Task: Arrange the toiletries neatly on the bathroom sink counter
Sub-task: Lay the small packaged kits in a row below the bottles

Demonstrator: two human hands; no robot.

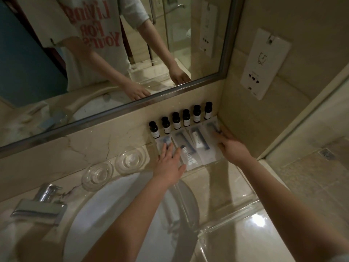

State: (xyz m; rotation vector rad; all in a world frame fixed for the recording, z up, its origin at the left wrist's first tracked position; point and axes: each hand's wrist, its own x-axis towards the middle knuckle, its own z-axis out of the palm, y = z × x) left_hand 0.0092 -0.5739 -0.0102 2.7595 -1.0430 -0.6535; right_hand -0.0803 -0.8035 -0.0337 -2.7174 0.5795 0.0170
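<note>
Several small dark bottles (176, 121) with white labels stand in a row against the backsplash, below the mirror. In front of them lie several clear sealed packets side by side on the counter. My left hand (169, 164) rests flat, fingers spread, on the leftmost packet (164, 143). My right hand (229, 146) lies with fingers apart on the rightmost packet (212, 127). Between them are a packet with a tube and dark handle (186, 152) and another with a white tube (198, 142). Neither hand grips anything.
Two clear glass dishes (98, 174) (131, 158) sit left of the packets. A chrome faucet (40, 206) stands at the left over the white basin (113, 214). A clear glass tray (232, 207) lies near me on the marble counter (226, 173). A wall corner is at right.
</note>
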